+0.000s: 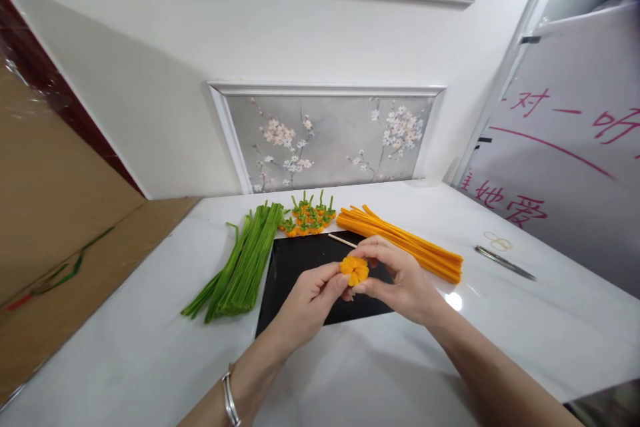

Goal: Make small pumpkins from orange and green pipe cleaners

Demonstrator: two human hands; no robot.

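An orange pipe-cleaner flower [354,271], round with bunched lobes, is held up between both hands over a black mat [295,273]. My left hand [316,293] pinches its left and lower edge between thumb and fingers. From the right, my right hand [397,277] grips the flower's other side with thumb and fingertips. A thin pale stick [341,239] lies on the mat just behind the hands, its near end hidden by my right hand. The flower's underside is out of sight.
Green pipe cleaners [245,267] lie bundled left of the mat, orange pipe cleaners [405,243] to the right. Several small orange-and-green pieces [307,215] stand behind it. Scissors [505,262] and pale rubber bands [497,241] lie far right. Cardboard [75,267] borders the left; a wall [320,47] rises behind.
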